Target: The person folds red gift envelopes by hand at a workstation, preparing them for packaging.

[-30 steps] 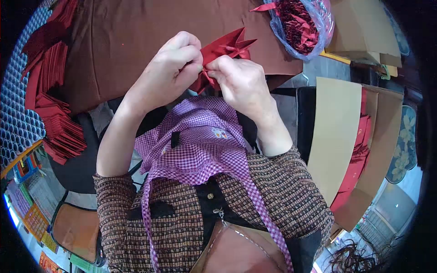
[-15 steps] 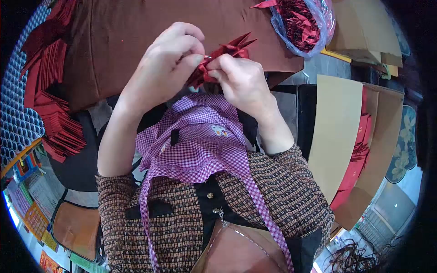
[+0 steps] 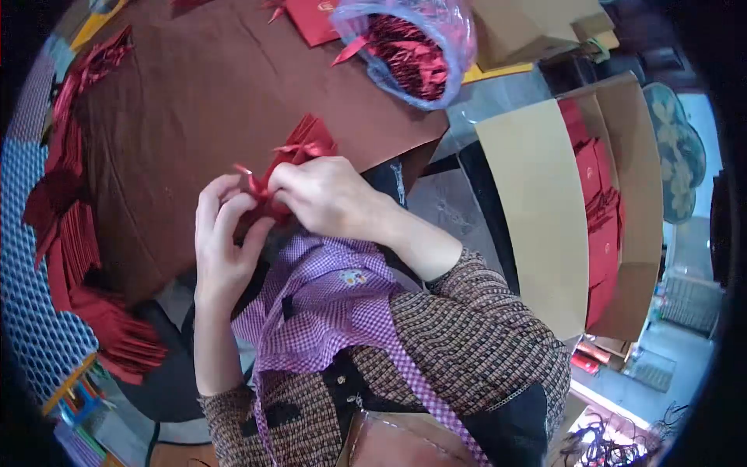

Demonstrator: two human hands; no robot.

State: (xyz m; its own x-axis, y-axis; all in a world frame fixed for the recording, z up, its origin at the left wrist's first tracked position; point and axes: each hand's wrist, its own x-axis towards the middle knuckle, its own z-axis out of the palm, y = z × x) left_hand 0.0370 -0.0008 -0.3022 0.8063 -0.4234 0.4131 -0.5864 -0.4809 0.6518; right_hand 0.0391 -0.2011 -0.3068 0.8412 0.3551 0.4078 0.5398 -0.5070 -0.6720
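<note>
A small folded red paper bag [image 3: 310,134] with shiny red ribbon [image 3: 299,148] is between my hands, tilted above the near edge of the brown-covered table. My right hand [image 3: 334,194] is closed on the bag's near part, thumb and index finger pinched by the ribbon. My left hand [image 3: 224,233] is at the bag's left end, fingers curled and thumb bent in, around a loop of ribbon; exactly what its fingertips grip is partly hidden. A loose ribbon tip [image 3: 243,170] sticks up above the left fingers.
A brown cloth [image 3: 171,117] covers the table. A clear plastic bag of red ribbons [image 3: 408,54] sits at its far right, by a flat red bag [image 3: 311,19]. Stacked red paper pieces [image 3: 74,241] line the left. An open cardboard box [image 3: 529,210] with red bags stands right.
The view has turned, so the table and box appear shifted. Both hands appear lower and further left with the red bag. The left fingers now sit lower beside a raised ribbon tip.
</note>
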